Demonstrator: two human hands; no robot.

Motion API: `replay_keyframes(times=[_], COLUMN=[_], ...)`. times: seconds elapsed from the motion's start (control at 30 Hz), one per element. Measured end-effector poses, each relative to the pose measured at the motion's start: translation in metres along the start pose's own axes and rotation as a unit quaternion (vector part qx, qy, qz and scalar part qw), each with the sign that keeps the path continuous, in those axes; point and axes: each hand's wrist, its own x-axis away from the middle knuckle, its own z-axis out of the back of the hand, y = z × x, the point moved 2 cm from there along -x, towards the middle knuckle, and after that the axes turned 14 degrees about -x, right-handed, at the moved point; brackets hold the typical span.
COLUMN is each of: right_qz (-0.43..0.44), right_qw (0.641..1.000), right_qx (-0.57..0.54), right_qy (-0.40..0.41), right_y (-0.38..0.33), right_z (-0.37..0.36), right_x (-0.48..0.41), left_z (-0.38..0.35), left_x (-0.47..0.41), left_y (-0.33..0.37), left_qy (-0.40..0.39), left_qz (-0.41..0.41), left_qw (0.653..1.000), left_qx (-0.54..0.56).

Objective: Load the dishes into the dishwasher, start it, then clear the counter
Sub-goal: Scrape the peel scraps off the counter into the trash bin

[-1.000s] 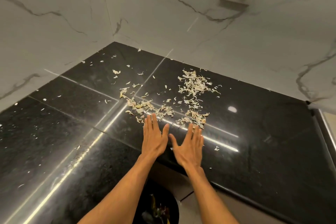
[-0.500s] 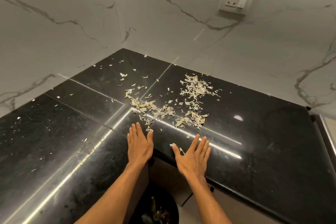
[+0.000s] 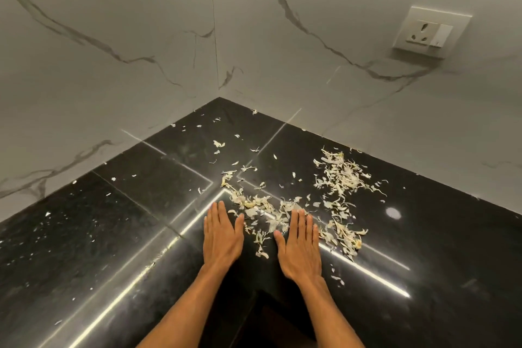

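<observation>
Pale papery scraps (image 3: 341, 175) are left on the glossy black stone desk (image 3: 437, 248). Left hand (image 3: 223, 237) and right hand (image 3: 300, 244) are laid flat, empty.

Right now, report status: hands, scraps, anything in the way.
Left hand and right hand open, palms down over black counter. Pale peel scraps scattered ahead, some between hands. Nothing in the way; marble walls close behind.
</observation>
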Motion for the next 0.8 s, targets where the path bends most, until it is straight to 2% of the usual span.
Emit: replay_keyframes(times=[0.1,0.2,0.27,0.33,0.53,0.7,0.8], right_qz=[-0.033,-0.176,-0.247,-0.259,-0.192,-0.045,0.027], right_qw=[0.995,0.965,0.947,0.944,0.969,0.982,0.979], right_qx=[-0.018,-0.028,-0.057,-0.073,-0.097,-0.180,-0.200], right_qy=[0.093,0.192,0.200,0.190,0.120,0.032,0.027], right_y=[0.011,0.039,0.052,0.058,0.041,0.033,0.039], right_z=[0.011,0.023,0.026,0.025,0.023,0.019,0.027], right_x=[-0.010,0.000,0.007,0.006,-0.028,-0.046,-0.036], left_z=[0.003,0.008,0.008,0.004,-0.027,-0.041,-0.029], left_x=[-0.035,-0.065,-0.082,-0.092,-0.071,-0.037,-0.041], left_y=[-0.015,-0.031,-0.034,-0.024,0.048,0.094,0.091], left_qy=[0.015,0.020,0.004,-0.010,-0.036,-0.109,-0.082], left_qz=[0.020,0.046,0.049,0.027,-0.085,-0.194,-0.197], left_qw=[1.000,0.997,0.995,0.995,0.995,0.972,0.973], left_qx=[-0.019,-0.063,-0.088,-0.093,-0.042,0.070,0.090])
